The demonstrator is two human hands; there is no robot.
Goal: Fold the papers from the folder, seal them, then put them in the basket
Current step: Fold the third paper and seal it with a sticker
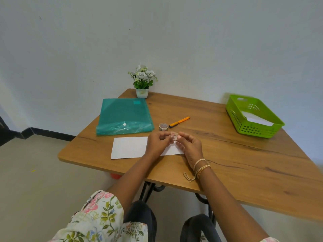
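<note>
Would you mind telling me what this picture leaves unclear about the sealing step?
Head view only:
- Piece of tape: small, pinched between left hand and right hand; its pattern is unreadable.
- Folded paper: right end hidden under both hands, so any seal is unseen.
- Basket: its wall hides how many white papers lie inside.

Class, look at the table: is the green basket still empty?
No: white folded paper already lies inside the green basket at the table's far right.

No legible text; teal label on folder blank or too blurred to read.
</note>
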